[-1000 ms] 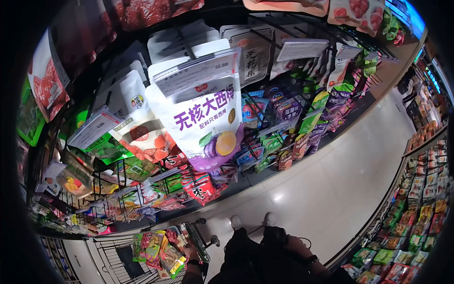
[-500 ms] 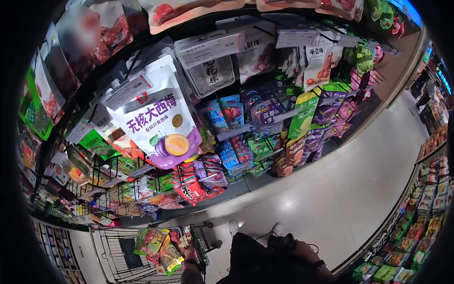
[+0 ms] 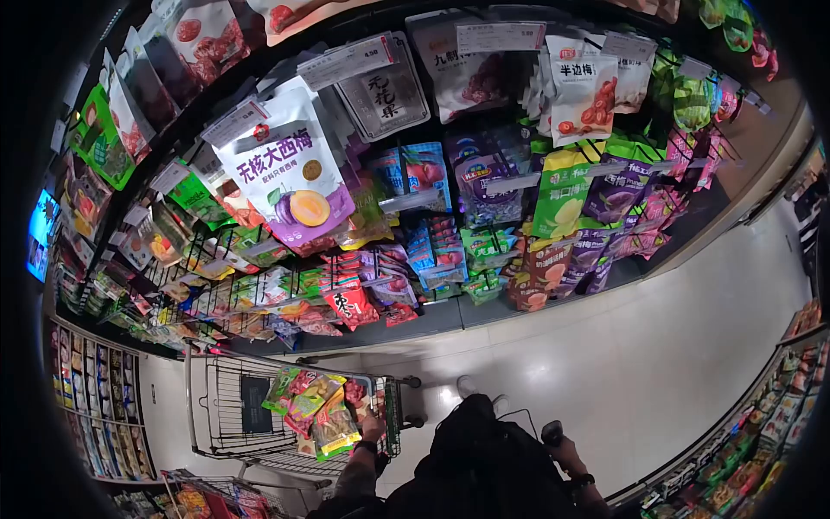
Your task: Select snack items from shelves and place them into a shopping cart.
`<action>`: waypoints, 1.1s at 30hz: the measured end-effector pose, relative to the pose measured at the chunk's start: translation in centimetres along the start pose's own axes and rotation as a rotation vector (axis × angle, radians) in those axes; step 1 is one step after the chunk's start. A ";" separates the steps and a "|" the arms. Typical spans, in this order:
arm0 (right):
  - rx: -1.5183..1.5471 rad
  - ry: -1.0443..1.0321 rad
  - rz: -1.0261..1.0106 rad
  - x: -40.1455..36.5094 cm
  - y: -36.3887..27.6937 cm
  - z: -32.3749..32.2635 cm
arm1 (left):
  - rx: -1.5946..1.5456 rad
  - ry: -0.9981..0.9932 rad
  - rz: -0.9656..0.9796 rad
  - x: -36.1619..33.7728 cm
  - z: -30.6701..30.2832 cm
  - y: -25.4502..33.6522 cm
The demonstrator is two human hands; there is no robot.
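Observation:
My left hand (image 3: 373, 426) is at the near right end of the shopping cart (image 3: 226, 443), its fingers closed around the rim beside the snack bags. Several bags lie in the cart, among them a green and pink bag (image 3: 303, 400) and a brown and yellow bag (image 3: 335, 429). My right hand (image 3: 566, 455), out to the right of my body, is closed on a small dark device (image 3: 552, 432) with a thin cable. Neither hand touches the hanging packs; a white and purple prune pouch (image 3: 294, 177) hangs at the front of the rack.
A long rack of hanging snack packs curves across the top, with a grey base ledge (image 3: 488, 313). Pale floor (image 3: 622, 346) runs along it. More shelves stand at the left (image 3: 102, 402) and lower right (image 3: 761, 432). Another cart (image 3: 203, 495) with packs is at bottom left.
The view has shifted, and the rack's packs appear higher. The cart and my left hand appear further right. My right hand and the device also appear slightly further right.

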State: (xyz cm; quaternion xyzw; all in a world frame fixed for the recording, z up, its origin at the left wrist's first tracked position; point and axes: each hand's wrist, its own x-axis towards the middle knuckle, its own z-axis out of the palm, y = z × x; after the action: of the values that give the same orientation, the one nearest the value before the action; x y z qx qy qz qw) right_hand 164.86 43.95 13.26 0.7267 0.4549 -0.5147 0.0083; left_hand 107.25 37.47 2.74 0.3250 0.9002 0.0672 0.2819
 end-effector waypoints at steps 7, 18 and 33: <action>0.229 0.044 0.053 -0.9 0.7 -0.4 | 0.108 -0.207 0.186 -5.1 -1.6 8.3; 0.336 -0.048 0.243 1.2 2.0 -2.3 | 0.211 -0.424 0.180 -5.9 1.1 16.1; 0.157 0.114 0.077 4.8 -7.5 -8.4 | 0.181 -0.378 0.638 2.2 -9.1 34.3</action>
State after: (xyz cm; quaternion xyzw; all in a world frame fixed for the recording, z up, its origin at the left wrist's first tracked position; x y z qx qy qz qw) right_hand 166.33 55.53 17.02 0.7702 0.3844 -0.5060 -0.0549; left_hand 119.64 66.10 19.69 0.6189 0.6883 0.0107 0.3782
